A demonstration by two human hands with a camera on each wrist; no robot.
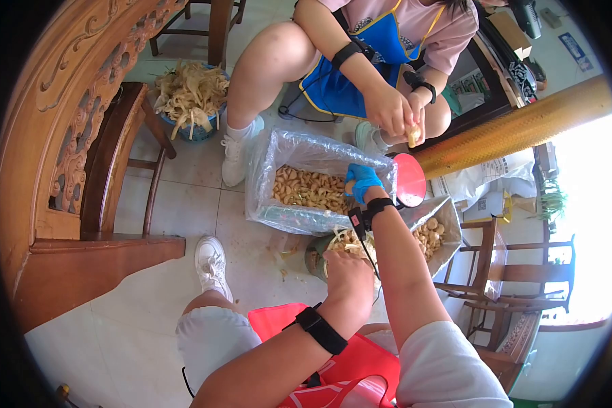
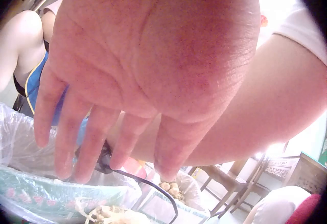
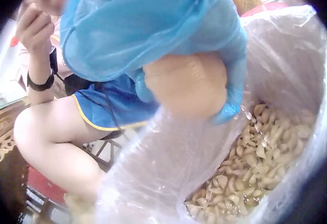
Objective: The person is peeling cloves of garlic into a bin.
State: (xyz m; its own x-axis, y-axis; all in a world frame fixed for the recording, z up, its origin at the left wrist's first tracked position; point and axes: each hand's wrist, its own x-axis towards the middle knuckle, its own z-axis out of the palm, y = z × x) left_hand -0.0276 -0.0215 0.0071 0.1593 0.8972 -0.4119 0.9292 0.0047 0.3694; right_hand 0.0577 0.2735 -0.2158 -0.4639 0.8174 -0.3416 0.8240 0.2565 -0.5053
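My right hand (image 1: 366,179), in a blue glove, holds a smooth pale-tan rounded piece (image 3: 186,83) with its fingers curled about the sides. It is over the right end of a plastic-lined box (image 1: 257,183), where many pale wedge-shaped pieces (image 3: 245,168) lie in liquid. My bare left hand (image 1: 350,277) has its fingers extended and spread. In the left wrist view its palm (image 2: 153,55) faces the camera with nothing in it. This hand is above a container of pale stringy peelings (image 1: 347,239), partly covering it in the head view.
A lined container of round tan pieces (image 1: 430,238) stands right of the peelings. Across the box sits another person in a blue apron (image 1: 340,95), holding a pale piece (image 1: 413,134). A red round object (image 1: 410,180) is by the box. Peelings fill a blue tub (image 1: 196,129); wooden chairs (image 1: 486,262) stand right.
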